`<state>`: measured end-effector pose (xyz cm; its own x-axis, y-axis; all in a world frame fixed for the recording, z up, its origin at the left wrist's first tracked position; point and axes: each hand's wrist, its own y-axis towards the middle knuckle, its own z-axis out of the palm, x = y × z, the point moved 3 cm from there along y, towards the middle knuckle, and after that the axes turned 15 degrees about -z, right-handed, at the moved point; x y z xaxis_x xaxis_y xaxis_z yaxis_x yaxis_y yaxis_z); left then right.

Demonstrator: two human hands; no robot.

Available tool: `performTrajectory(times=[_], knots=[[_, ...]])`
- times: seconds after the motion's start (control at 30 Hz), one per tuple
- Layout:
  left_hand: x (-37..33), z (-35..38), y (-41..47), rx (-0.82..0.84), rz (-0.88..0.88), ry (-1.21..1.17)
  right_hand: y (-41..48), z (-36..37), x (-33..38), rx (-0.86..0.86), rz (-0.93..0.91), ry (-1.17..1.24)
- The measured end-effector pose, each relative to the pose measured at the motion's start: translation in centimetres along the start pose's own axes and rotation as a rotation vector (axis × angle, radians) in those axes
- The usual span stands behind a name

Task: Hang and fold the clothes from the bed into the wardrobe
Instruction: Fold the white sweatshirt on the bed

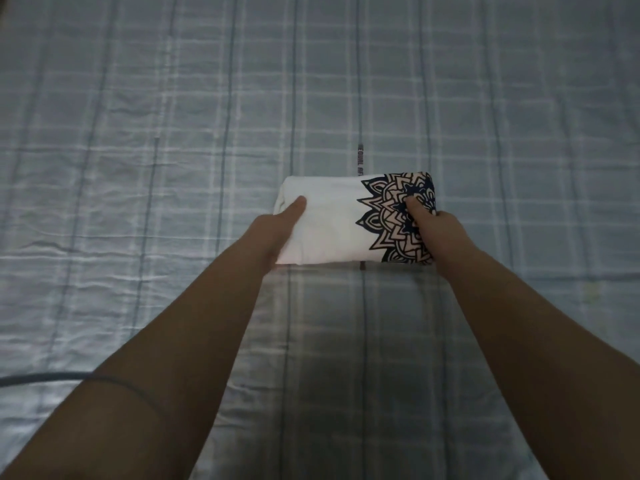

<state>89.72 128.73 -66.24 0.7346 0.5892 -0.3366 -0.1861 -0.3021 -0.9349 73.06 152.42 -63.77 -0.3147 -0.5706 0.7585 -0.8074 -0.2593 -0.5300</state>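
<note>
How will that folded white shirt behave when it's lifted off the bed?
Probably floppy: the folded white shirt is soft cloth, so unsupported edges may sag or unfold. Likely light for its size. With the left hand and right hand gripping opposite ends, the bundle should hold shape, though the middle could droop.

A bed (138, 168) with a blue-grey checked sheet carries a folded white garment (329, 223) printed with a dark mandala pattern.

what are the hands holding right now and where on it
Both hands grip the folded white garment at its short ends: left hand on the plain end, right hand on the mandala-printed end, thumbs on top.
</note>
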Motion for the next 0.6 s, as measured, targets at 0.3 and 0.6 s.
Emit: performTrajectory(times=[0.3,0.6], knots=[[4.6,-1.2,-10.9,0.398,0.062,-0.191,-9.8,-4.5,1.3,0.223,-0.095,0.450],[8.7,-5.3,-33.3,0.370,0.272,-0.301,-25.7,-11.9,12.3,0.323,-0.314,0.356]])
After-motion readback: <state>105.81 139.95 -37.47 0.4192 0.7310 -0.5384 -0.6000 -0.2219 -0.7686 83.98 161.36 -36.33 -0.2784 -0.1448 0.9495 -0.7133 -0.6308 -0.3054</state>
